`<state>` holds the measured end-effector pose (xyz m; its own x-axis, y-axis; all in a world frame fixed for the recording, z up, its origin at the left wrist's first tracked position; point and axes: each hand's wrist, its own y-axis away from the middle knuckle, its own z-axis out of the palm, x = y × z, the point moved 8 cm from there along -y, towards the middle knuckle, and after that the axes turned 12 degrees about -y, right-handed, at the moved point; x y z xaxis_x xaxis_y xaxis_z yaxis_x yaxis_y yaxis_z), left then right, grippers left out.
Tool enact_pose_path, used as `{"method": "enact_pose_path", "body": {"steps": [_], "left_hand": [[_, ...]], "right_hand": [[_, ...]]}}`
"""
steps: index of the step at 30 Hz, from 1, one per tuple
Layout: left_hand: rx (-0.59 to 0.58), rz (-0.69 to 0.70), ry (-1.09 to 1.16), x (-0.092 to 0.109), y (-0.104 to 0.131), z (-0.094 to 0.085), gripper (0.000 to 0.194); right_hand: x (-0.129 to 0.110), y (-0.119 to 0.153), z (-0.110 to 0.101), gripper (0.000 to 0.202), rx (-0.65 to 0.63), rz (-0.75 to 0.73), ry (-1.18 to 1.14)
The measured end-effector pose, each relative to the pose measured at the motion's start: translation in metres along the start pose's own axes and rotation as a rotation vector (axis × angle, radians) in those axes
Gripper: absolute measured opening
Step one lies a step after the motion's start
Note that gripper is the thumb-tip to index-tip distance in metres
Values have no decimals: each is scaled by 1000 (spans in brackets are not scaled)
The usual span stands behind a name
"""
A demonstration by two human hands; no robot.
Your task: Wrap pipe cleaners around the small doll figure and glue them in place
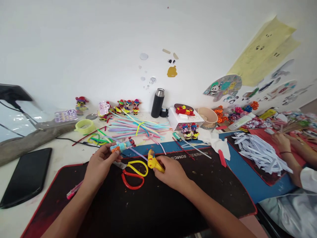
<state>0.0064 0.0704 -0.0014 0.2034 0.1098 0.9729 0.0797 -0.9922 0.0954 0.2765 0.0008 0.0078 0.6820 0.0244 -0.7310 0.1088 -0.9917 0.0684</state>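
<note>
My left hand pinches a small doll wound in light blue and orange pipe cleaner, with a dark red part at its far end. In my right hand is a yellow glue gun, its front turned away from me. The two hands are apart. Between them, on the black desk mat, lie scissors with one yellow and one red handle; their blades run under my left hand. A pink pen lies partly hidden beside my left forearm.
Pastel pipe cleaners lie in a pile behind the mat. Finished dolls stand by the wall, near a black thermos. A black tablet lies at left. At right, another person's hand is beside white paper strips.
</note>
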Motion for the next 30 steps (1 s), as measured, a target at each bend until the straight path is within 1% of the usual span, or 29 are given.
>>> {"method": "enact_pose_path", "body": {"steps": [3,5,6,8,9,12,15,17,20,23,25,27,30], "left_hand": [[5,-8,31,-1,0,-1,58],[6,-10,41,-1,0,-1,58],[5,-9,44,-1,0,-1,59],[6,-4,41,-1,0,-1,59],[6,-2,37,-1,0,-1,59],[7,-1,28,-1,-1,-1,58],[21,-3,39,-3,-1,-2,56],[27,-11,51,-4,-2,-1,56],[31,-25,61,-6,-3,0,58],[52,-25,59,-6,-4,-1,56],[69,-21,55,-5,-5,-4,56],[82,-17,43,-4,-5,-6,56],[111,-12,21,-2,-3,-10,55]], "right_hand": [[7,-6,-8,28,109,39,-357],[12,-12,-11,33,156,76,-637],[12,-16,-10,38,154,91,-764],[7,-24,-4,48,98,107,-972],[2,-28,3,52,46,113,-1059],[-13,-36,24,49,-88,148,-1301],[-29,-44,44,44,-222,167,-1455],[-40,-50,51,44,-296,171,-1502],[-58,-63,51,44,-363,159,-1514],[-75,-74,48,49,-379,111,-1482],[-82,-78,49,53,-379,47,-1413],[-83,-77,53,55,-369,-11,-1325],[-71,-73,62,57,-331,-5,-1184]]}}
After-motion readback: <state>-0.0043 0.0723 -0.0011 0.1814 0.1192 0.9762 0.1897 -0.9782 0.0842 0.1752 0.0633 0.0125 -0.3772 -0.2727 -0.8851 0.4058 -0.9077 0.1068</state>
